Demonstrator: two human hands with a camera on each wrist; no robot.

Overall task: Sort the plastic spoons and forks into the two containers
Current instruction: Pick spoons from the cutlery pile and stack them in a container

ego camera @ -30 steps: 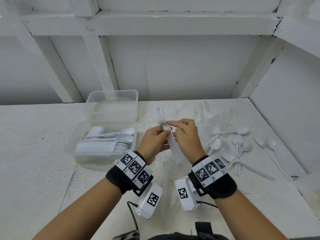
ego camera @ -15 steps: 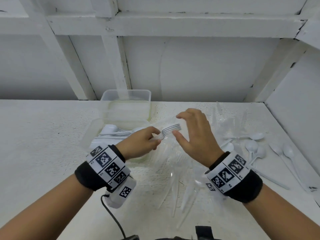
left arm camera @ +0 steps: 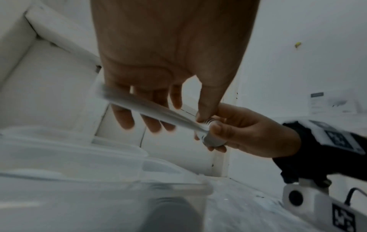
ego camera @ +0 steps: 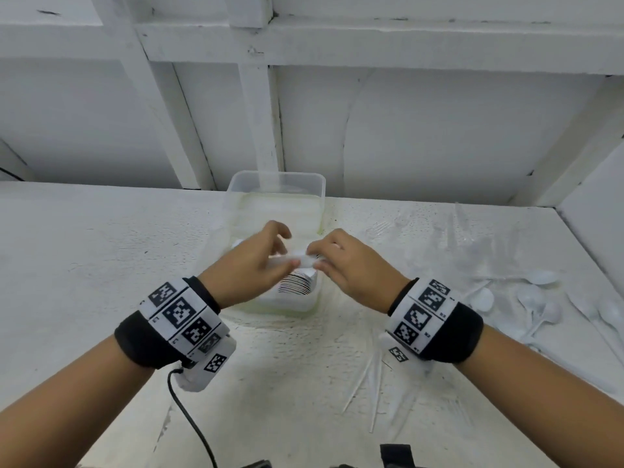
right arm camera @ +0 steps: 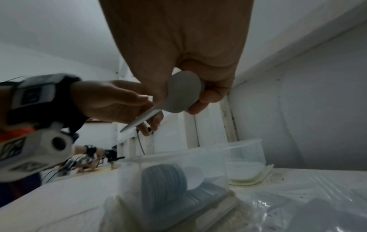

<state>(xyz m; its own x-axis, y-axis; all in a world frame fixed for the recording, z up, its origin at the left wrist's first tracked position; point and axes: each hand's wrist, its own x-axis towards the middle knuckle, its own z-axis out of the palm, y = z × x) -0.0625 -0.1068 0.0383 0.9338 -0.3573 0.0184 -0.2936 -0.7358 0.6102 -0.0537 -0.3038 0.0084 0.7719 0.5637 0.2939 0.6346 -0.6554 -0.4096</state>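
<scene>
On the white table (ego camera: 101, 265) the near container (ego camera: 304, 300) already holds nested spoons (ego camera: 299, 283), with the emptier far container (ego camera: 277, 187) just behind, so both hands work directly above them. The right hand (ego camera: 347, 261) pinches the bowls of a stacked spoon bundle (right arm camera: 183, 94) while the left hand (ego camera: 250, 265) pinches its handles, likely squaring it before lowering.

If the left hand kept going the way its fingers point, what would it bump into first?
Probably the right hand: the left hand points across at it, and both already hold the same spoon above the near container. Depth is hard to judge.
</scene>
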